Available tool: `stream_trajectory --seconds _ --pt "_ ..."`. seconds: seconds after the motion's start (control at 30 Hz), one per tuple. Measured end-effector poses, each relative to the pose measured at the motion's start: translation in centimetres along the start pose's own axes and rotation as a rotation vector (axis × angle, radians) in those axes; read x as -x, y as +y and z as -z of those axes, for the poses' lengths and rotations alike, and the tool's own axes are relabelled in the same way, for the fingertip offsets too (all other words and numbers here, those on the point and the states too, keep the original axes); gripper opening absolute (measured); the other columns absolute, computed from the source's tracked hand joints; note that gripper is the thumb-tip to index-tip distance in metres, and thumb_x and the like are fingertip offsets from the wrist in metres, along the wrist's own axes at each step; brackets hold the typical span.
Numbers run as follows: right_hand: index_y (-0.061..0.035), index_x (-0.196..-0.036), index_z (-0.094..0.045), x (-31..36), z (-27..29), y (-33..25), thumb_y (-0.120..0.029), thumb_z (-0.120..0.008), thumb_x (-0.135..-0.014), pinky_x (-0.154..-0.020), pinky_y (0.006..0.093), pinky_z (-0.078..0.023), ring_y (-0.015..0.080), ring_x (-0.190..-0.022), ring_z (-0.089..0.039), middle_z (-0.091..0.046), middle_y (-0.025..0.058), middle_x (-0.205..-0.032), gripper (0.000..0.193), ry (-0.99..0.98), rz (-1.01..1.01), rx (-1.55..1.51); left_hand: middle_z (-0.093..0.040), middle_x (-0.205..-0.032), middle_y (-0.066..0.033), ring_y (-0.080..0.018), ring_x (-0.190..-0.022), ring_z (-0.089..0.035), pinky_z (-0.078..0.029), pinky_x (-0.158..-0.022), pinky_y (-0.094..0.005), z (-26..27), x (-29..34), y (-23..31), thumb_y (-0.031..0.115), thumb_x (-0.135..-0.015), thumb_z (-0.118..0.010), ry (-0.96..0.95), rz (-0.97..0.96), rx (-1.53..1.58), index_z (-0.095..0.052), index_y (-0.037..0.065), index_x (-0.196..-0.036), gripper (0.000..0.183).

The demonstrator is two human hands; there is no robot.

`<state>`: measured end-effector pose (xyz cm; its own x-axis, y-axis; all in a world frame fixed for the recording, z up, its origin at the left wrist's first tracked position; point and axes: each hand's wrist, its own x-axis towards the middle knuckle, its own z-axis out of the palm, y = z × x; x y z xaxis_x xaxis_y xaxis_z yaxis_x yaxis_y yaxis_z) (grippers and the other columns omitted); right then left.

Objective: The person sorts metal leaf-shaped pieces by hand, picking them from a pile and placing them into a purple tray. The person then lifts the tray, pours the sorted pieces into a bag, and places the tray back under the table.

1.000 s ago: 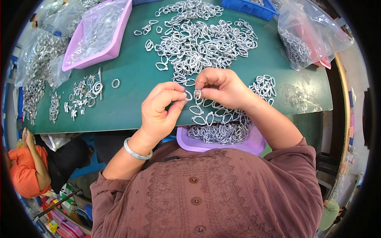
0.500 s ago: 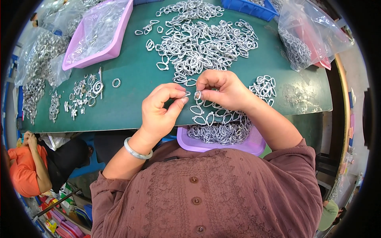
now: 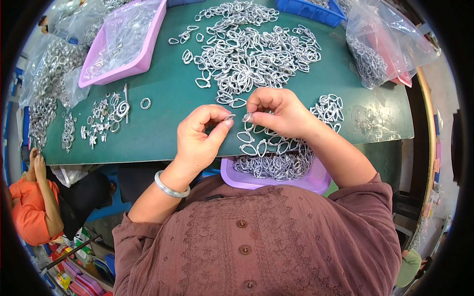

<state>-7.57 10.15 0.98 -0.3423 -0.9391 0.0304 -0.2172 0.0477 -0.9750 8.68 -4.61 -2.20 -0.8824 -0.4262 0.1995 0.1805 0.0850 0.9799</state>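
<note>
Above the near part of the green table (image 3: pixel 163 128), my left hand (image 3: pixel 197 135) pinches a small silver metal ring (image 3: pixel 229 117) between thumb and forefinger; only its edge shows. A short gap away, my right hand (image 3: pixel 281 113) grips another small silver metal ring (image 3: pixel 246 117) at its fingertips. The two pieces are apart. Beneath my right hand, silver oval metal rings (image 3: pixel 256 147) trail over the table's near edge towards a purple basket (image 3: pixel 227 172) full of the same kind. A large pile of silver oval rings (image 3: pixel 252 54) spreads beyond my hands.
Small silver parts (image 3: pixel 98 118) and a loose round ring (image 3: pixel 145 103) lie to the left. Around the far side stand a pink-purple basket (image 3: pixel 118 74), a blue tray (image 3: pixel 316 14) and plastic bags of metal parts (image 3: pixel 368 59). A co-worker in an orange top (image 3: pixel 34 212) sits at left.
My hands stay almost in place, with the ring in my right fingers turned slightly. At the left, the co-worker's hands have moved up to the table's edge.
</note>
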Motion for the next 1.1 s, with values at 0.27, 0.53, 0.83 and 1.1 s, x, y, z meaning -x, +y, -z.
stream_trajectory --seconds 0.27,0.53,0.83,1.1 --pt "-0.0046 -0.089 -0.062 0.6 1.2 -0.9 -0.002 -0.069 -0.077 -0.065 0.0333 -0.050 0.0230 -0.070 -0.062 -0.061 0.0089 -0.079 0.014 -0.056 0.165 0.474 -0.063 -0.104 -0.0056 -0.0087 -0.087 -0.059 -0.049 -0.078 -0.0221 0.1 -0.1 -0.1 -0.008 -0.086 -0.064 0.020 -0.073 -0.124 -0.063 0.000 -0.096 0.012" --pt "-0.0025 -0.100 -0.063 1.1 1.4 -2.8 -0.011 -0.069 -0.081 -0.072 0.0392 -0.052 0.0329 -0.079 -0.064 -0.063 0.0139 -0.090 0.022 -0.018 0.133 0.414 -0.065 -0.087 -0.0066 -0.0138 -0.076 -0.060 -0.048 -0.068 -0.0252 -1.0 -1.2 1.5 -0.006 -0.080 -0.069 0.004 -0.227 -0.347 -0.066 0.000 -0.094 0.015" --pt "-0.0055 -0.089 -0.070 -4.1 7.0 -2.2 -0.016 -0.068 -0.085 -0.057 0.0251 -0.047 0.0064 -0.062 -0.056 -0.064 -0.0023 -0.071 0.012 0.075 -0.234 0.171 -0.064 -0.093 -0.0093 -0.0141 -0.077 -0.063 -0.053 -0.071 -0.0255 -0.5 -1.6 0.4 -0.002 -0.084 -0.069 0.070 -0.210 -0.299 -0.065 -0.002 -0.107 0.023" --pt "0.0017 -0.105 -0.065 -10.9 20.1 -5.6 -0.027 -0.070 -0.087 -0.058 0.0322 -0.051 0.0156 -0.070 -0.060 -0.066 0.0065 -0.087 0.034 0.782 -0.317 -0.073 -0.063 -0.093 -0.0085 -0.0132 -0.075 -0.061 -0.051 -0.069 -0.0246 -0.4 -1.7 -0.8 -0.002 -0.086 -0.065 0.072 -0.211 -0.321 -0.065 -0.002 -0.104 0.019"
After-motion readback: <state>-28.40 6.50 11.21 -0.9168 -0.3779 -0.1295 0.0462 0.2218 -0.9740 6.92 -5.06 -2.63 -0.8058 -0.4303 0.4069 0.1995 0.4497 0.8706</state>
